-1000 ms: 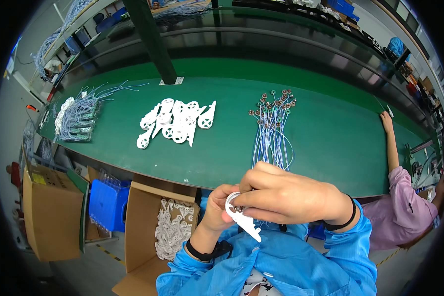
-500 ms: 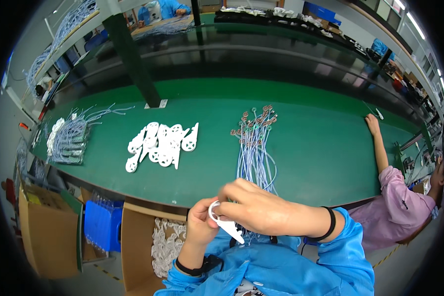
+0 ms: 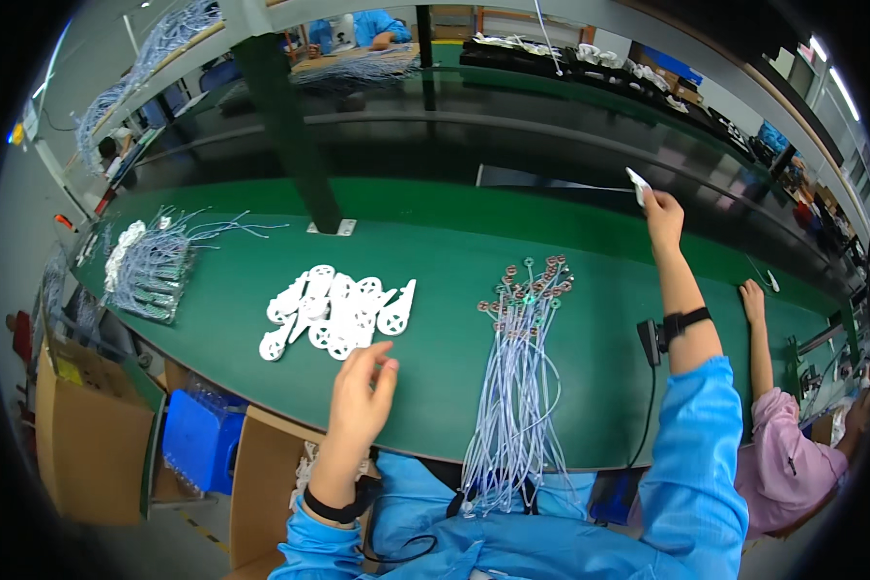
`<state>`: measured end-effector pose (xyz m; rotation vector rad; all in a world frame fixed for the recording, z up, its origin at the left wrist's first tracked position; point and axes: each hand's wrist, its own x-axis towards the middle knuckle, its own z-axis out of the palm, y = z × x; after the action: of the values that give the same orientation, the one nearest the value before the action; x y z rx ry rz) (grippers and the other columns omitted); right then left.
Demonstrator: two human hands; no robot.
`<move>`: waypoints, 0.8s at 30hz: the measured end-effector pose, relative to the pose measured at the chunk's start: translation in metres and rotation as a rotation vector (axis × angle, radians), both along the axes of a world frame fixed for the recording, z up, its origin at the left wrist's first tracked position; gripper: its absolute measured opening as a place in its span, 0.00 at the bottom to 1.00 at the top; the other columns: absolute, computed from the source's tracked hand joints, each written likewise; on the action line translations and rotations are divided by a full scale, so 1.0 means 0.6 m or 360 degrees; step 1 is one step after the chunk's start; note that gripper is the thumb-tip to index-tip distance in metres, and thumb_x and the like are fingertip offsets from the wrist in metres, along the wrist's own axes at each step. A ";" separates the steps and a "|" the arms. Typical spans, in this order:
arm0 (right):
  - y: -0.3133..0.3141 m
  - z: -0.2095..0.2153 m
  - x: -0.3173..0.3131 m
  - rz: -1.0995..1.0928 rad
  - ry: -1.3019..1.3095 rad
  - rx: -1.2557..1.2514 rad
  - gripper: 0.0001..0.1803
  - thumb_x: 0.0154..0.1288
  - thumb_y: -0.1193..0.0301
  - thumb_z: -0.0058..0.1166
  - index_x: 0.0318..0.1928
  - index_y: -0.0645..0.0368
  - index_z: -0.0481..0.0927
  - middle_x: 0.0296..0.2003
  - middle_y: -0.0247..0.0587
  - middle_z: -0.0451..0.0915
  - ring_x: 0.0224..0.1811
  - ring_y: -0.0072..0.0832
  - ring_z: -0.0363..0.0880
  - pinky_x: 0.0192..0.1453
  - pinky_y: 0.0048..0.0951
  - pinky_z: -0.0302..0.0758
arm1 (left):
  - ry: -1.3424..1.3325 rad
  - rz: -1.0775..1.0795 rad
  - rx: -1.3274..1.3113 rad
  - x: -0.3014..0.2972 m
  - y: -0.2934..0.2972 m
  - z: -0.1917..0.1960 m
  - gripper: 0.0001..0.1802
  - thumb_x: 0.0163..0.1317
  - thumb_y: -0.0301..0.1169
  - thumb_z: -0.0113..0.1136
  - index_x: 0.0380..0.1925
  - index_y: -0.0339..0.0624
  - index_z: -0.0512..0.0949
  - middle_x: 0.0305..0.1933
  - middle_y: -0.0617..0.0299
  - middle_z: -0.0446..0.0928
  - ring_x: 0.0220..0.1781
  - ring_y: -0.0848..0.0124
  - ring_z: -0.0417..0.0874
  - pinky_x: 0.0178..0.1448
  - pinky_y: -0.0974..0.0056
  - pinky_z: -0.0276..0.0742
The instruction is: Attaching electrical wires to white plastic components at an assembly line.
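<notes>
My left hand (image 3: 361, 391) is at the near edge of a pile of white plastic parts (image 3: 333, 307), each with a round spoked end and a tapering arm. Its fingers point at the pile, thumb apart, and nothing shows in them. My right hand (image 3: 664, 220) reaches far forward over the back of the bench, closed on a small white plastic piece (image 3: 637, 181). A thin pale line, perhaps a wire, runs left from that piece. Between my arms lies a bundle of light blue wires (image 3: 517, 406) with brown and green round ends; its near ends hang over the bench edge toward me.
The green bench (image 3: 425, 387) has a dark post (image 3: 295, 145) at its back. Far left lie more wires (image 3: 155, 271) with white parts. A co-worker's hand (image 3: 754, 300) rests at the right. Below stand a blue bin (image 3: 200, 440) and cardboard boxes (image 3: 92, 435).
My hands have parted from the white part they held together near my body. My left moved forward to the pile; my right swung far forward and right with a white piece. The view shifted slightly.
</notes>
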<state>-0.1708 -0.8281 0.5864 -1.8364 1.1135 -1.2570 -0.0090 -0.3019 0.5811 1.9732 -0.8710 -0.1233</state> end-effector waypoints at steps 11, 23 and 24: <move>0.015 -0.115 -0.064 -0.0455 0.0873 -0.0495 0.20 0.58 0.70 0.54 0.49 0.68 0.74 0.53 0.64 0.66 0.45 0.58 0.74 0.52 0.47 0.73 | -0.0330 0.0125 0.0631 0.020 -0.063 -0.052 0.10 0.59 0.26 0.58 0.40 0.33 0.74 0.41 0.44 0.71 0.37 0.45 0.78 0.41 0.50 0.75; 0.470 -0.005 0.120 0.0887 0.1570 -0.0059 0.18 0.57 0.60 0.58 0.34 0.65 0.83 0.34 0.57 0.82 0.40 0.49 0.82 0.46 0.44 0.77 | -0.0256 -0.0024 -0.0103 -0.061 0.010 -0.086 0.06 0.56 0.23 0.60 0.33 0.36 0.75 0.51 0.43 0.71 0.48 0.49 0.75 0.51 0.55 0.73; 0.470 -0.015 0.129 0.0813 0.1652 -0.0069 0.18 0.56 0.61 0.58 0.35 0.65 0.83 0.36 0.57 0.83 0.42 0.49 0.82 0.49 0.44 0.77 | -0.0082 -0.0051 -0.0243 -0.069 0.023 -0.092 0.06 0.55 0.24 0.61 0.32 0.36 0.75 0.50 0.43 0.70 0.46 0.51 0.77 0.48 0.56 0.74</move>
<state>-0.0933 -0.5459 0.5776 -2.6507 0.9521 0.0314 -0.0503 -0.2884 0.5256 1.8276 -0.9186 -0.0237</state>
